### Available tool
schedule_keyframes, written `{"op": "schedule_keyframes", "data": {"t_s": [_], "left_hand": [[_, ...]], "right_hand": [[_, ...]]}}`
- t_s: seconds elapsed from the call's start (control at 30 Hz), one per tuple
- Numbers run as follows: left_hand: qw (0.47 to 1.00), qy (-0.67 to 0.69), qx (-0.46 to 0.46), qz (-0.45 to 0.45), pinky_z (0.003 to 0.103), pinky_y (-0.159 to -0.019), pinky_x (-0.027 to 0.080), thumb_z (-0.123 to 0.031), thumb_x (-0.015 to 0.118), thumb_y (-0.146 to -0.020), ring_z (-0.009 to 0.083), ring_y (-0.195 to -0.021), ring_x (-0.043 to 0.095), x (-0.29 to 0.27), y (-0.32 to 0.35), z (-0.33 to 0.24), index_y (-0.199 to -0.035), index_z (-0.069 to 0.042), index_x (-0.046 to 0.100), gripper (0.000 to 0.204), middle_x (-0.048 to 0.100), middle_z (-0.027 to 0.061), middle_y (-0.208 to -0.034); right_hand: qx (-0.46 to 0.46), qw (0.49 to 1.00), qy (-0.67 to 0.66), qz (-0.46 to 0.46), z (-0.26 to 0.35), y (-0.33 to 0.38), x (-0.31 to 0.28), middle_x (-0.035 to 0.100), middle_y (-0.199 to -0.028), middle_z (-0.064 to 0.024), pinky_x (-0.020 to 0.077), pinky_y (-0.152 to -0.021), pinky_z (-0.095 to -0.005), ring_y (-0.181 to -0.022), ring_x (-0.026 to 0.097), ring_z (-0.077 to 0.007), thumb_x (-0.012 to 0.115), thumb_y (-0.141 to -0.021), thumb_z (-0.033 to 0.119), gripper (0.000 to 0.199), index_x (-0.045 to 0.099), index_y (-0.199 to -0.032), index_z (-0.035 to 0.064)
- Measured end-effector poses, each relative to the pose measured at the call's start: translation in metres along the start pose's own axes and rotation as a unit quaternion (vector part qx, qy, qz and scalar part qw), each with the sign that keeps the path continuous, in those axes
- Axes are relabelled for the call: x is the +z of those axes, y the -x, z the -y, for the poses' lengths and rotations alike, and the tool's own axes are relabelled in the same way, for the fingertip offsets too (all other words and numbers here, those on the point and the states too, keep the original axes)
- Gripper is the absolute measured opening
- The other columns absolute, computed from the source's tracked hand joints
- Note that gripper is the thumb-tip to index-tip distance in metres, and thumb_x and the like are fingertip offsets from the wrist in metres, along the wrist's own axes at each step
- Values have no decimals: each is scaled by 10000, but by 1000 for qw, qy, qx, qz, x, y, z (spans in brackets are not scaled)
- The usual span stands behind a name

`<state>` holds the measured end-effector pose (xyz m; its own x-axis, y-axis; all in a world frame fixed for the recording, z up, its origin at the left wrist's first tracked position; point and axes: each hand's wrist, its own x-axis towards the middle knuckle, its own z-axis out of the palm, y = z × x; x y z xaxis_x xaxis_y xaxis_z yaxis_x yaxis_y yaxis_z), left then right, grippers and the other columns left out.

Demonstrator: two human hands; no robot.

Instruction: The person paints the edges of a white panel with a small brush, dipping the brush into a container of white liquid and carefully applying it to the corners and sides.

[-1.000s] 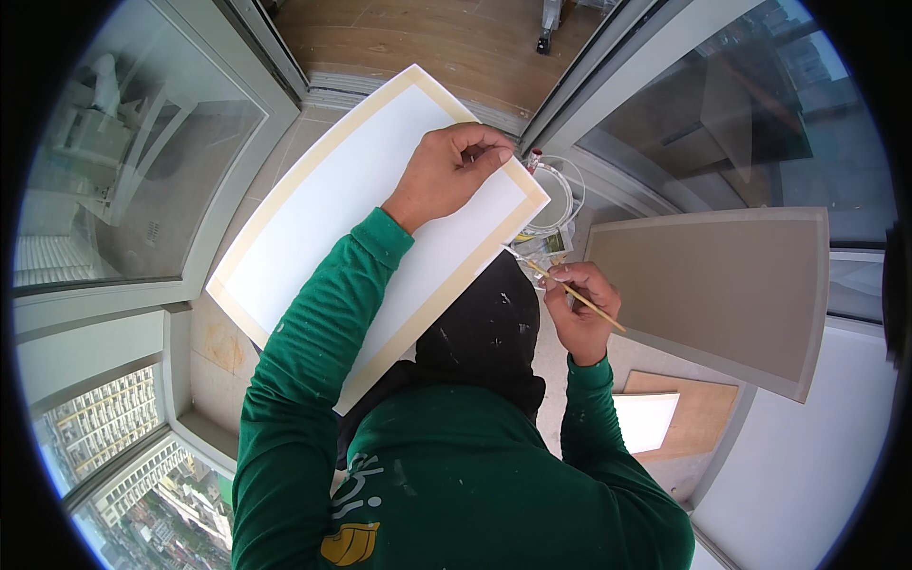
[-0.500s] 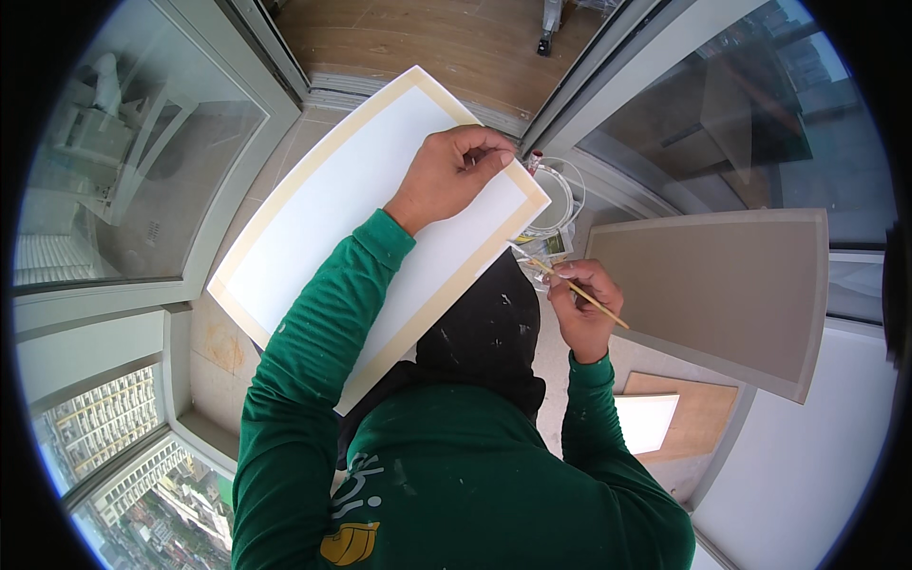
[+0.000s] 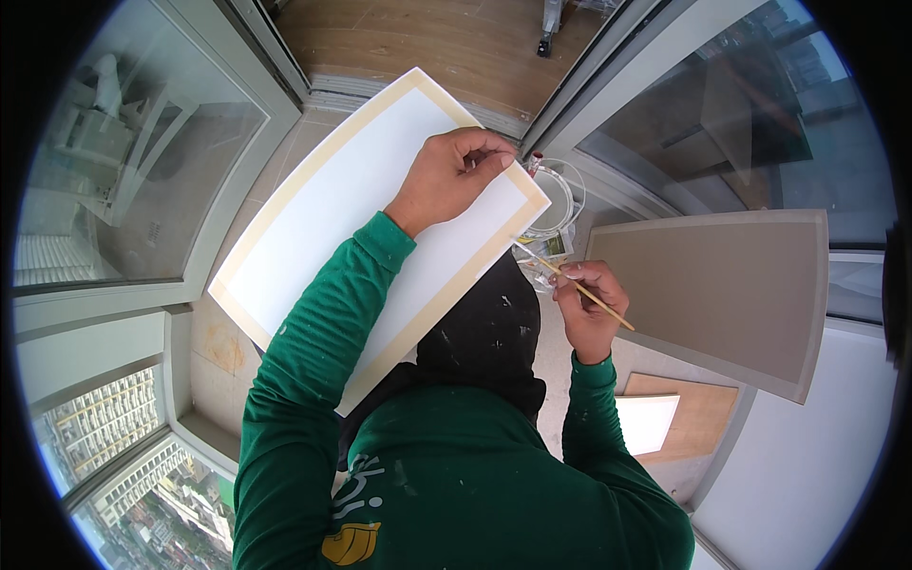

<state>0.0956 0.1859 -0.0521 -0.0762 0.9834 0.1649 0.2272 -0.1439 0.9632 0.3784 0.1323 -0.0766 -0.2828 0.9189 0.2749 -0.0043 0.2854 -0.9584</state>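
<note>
A large white panel (image 3: pixel 332 199) with a tan border and white outer edge lies tilted across my lap. At its far right side, my left hand (image 3: pixel 451 176) is closed, with thumb and fingertips pinched at the edge. My right hand (image 3: pixel 589 309) holds a thin paintbrush (image 3: pixel 545 264) by its wooden handle, low on the right. The whitish bristle tip meets the panel's near right edge, or hovers just beside it; I cannot tell which. Just beyond that edge stands a round paint bucket (image 3: pixel 551 214), partly hidden by the panel.
A grey-brown panel (image 3: pixel 712 285) with a paler border stands at the right. Behind my right arm, a small white board (image 3: pixel 646 423) lies on a brown board (image 3: pixel 708 418). Glass doors (image 3: pixel 152 180) flank a wooden floor (image 3: pixel 418 43) ahead.
The paintbrush and my right hand have shifted slightly, the bristle tip coming a little up onto the panel's near edge. My left hand and the panel stay almost still.
</note>
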Motion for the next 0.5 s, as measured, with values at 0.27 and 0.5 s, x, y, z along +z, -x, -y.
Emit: {"op": "schedule_keyframes", "data": {"t_s": [0.27, 0.5], "left_hand": [[1000, -8, -1, 1, 274, -775, 541, -174, 742, -1026, 89, -814, 624, 0, 0, -1, -1113, -12, 784, 189, 769, 29, -983], [1000, -6, -3, 2, 275, -777, 543, -172, 740, -1027, 90, -815, 624, 0, 0, -1, -1115, -15, 783, 185, 768, 26, -975]], "right_hand": [[-6, 1000, 2, -2, 0, -1, -1, 728, -988, -114, 604, -839, -296, -910, 749, -156, 670, -881, -167, 217, 680, -1042, -22], [-2, 1000, 3, -6, 2, -1, 1, 726, -993, -116, 608, -841, -301, -909, 750, -158, 665, -878, -171, 221, 679, -1041, -23]]}}
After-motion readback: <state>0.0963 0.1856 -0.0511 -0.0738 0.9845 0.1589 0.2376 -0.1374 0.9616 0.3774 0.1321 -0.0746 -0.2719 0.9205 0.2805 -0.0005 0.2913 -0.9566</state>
